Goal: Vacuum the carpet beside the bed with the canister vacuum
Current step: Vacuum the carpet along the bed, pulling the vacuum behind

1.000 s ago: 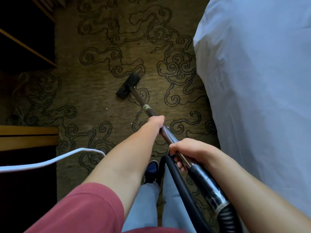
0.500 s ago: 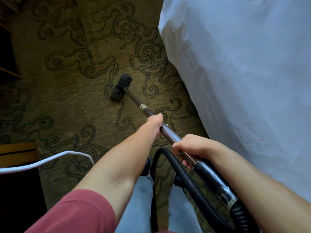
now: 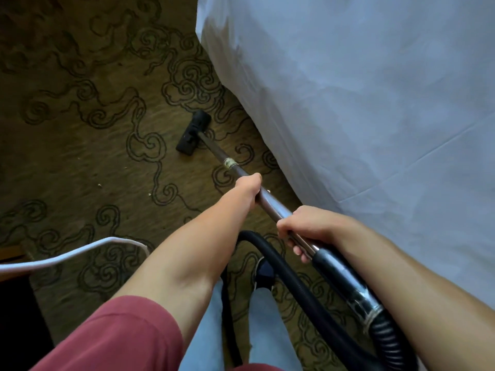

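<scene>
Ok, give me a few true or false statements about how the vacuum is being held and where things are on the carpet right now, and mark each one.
1. Both hands grip the metal wand. True: the left hand is further down it than the right hand.
2. The floor head is lifted onto the bed. False: it sits on the carpet beside the bed.
3. A white cord crosses the carpet at the left. True.
4. The black hose is draped over the bed. False: it loops down by the person's legs.
5. Pale crumbs lie on the carpet. True.
</scene>
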### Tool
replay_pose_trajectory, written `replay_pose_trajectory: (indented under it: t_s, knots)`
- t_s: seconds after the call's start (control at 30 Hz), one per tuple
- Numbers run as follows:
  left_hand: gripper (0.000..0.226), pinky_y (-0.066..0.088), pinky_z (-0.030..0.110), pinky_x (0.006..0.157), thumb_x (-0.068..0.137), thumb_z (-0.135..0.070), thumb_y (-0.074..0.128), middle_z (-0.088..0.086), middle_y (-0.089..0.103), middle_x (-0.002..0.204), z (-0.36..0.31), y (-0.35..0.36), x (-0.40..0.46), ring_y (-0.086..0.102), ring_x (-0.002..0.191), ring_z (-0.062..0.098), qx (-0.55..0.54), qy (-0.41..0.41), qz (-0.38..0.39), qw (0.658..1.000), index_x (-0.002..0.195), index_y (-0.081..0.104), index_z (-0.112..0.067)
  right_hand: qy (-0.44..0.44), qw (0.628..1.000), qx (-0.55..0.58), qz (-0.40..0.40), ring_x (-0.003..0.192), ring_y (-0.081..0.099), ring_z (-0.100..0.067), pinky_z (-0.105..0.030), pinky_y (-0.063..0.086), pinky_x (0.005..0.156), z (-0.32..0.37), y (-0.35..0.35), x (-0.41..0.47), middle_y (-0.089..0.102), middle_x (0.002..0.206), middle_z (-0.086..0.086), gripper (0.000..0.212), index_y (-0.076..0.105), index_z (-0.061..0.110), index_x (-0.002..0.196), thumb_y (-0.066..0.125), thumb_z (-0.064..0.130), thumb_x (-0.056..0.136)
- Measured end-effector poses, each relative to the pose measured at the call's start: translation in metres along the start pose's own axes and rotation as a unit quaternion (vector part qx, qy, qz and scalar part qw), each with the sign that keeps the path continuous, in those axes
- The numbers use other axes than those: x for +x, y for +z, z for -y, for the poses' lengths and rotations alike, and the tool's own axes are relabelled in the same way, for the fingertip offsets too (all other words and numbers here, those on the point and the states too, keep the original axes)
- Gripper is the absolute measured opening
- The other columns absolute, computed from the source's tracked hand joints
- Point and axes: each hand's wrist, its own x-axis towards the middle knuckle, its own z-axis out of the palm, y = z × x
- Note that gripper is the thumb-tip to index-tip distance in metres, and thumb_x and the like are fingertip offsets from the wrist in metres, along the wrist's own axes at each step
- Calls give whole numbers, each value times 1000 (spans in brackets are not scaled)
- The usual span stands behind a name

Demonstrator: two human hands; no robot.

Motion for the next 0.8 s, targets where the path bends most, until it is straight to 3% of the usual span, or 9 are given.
replay_pose_trajectory:
  t_s: [0.17,0.3,0.5,0.63,0.8]
  knots:
    - [44,60,48,93,90,-20,55,17,68,107,16,37,-15,72,101,37,30,-1,11,999,130,55,-2,7,999,34,-6,43,60,-26,-30,55,47,-39,-17,-6,62,55,-14,14,63,-1,76,66,13,71]
    - [35,60,47,93,93,-20,55,15,67,90,37,63,-32,71,84,32,42,-7,19,999,122,55,-1,16,997,73,0,43,60,-24,-31,55,47,-77,-26,-13,62,54,-10,23,61,-1,88,68,13,71]
    - [32,61,48,90,93,-21,56,20,67,115,81,99,-57,70,102,37,60,-24,23,998,119,53,-3,42,997,69,-1,45,59,-23,-32,54,46,-131,-34,-41,60,56,-10,29,60,-1,88,67,16,66]
    - [29,63,44,79,95,-22,56,19,68,112,95,108,-70,71,98,35,74,-48,40,995,116,49,-4,45,998,52,4,44,56,-22,-30,53,44,-144,-35,-63,58,55,-10,17,58,2,83,64,14,73]
    - [36,50,35,47,95,-25,59,16,64,102,94,101,-92,66,83,31,47,-49,31,997,124,52,-6,53,998,-36,5,39,59,-24,-28,53,42,-131,-42,-89,60,50,-10,19,57,1,80,60,17,89]
